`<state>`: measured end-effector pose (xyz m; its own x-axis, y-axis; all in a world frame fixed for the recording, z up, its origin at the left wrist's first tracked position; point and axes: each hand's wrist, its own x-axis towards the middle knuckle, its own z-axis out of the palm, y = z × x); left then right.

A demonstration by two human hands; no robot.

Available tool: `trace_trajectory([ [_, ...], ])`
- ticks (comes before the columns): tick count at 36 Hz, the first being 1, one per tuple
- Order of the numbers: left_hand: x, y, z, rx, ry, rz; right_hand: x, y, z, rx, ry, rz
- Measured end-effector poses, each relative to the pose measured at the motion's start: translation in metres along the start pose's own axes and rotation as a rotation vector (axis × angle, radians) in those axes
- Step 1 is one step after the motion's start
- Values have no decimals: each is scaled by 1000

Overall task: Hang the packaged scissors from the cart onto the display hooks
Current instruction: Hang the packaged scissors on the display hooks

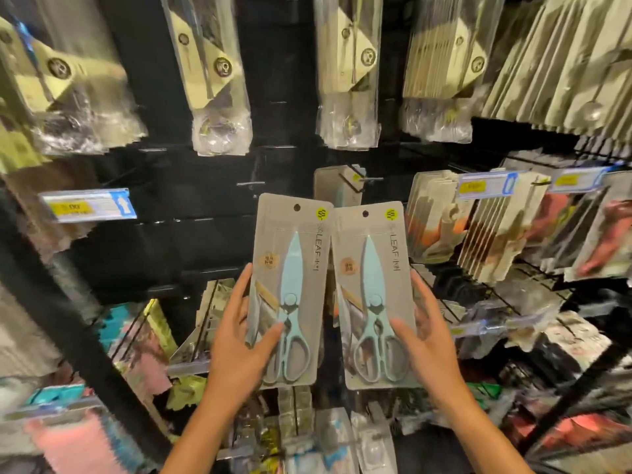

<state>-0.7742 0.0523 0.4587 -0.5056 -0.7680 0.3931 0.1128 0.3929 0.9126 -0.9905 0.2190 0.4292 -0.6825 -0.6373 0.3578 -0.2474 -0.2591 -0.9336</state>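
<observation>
Two grey packs of pale blue scissors are held up side by side before a black display wall. My left hand [239,343] grips the left pack [290,289] by its lower left edge, thumb on the front. My right hand [427,340] grips the right pack [374,295] by its lower right edge, thumb across the handles. Each pack has a round hanging hole near its top. Just above them a display hook [355,181] carries one similar pack [333,186]. A bare hook [251,183] sticks out to its left.
Rows of clear-bagged utensils [219,73] hang along the top. Carded goods [496,227] with blue price tags [487,185] crowd the right side. Another price tag [89,205] sits at the left. Mixed packaged items hang below my hands.
</observation>
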Motion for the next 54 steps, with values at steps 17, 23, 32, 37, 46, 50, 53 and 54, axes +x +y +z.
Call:
trace_trajectory([
  [17, 6, 17, 32, 102, 142, 70, 42, 5, -17, 40, -96, -57],
  [23, 7, 15, 24, 117, 140, 89, 49, 2, -11, 34, -96, -66],
  [32, 15, 15, 18, 94, 137, 84, 56, 10, -2, 83, -76, -41],
  [37, 18, 14, 18, 89, 118, 81, 59, 16, 0, 57, -63, -55],
  [46, 25, 11, 18, 72, 103, 93, 76, 28, 11, -114, -73, -84],
  [50, 29, 12, 18, 63, 102, 104, 87, 31, 17, -301, -62, -93],
  [53, 31, 13, 18, 81, 106, 121, 104, 41, 21, -440, -60, -89],
  [54, 32, 13, 18, 85, 109, 125, 110, 45, 22, -470, -59, -84],
])
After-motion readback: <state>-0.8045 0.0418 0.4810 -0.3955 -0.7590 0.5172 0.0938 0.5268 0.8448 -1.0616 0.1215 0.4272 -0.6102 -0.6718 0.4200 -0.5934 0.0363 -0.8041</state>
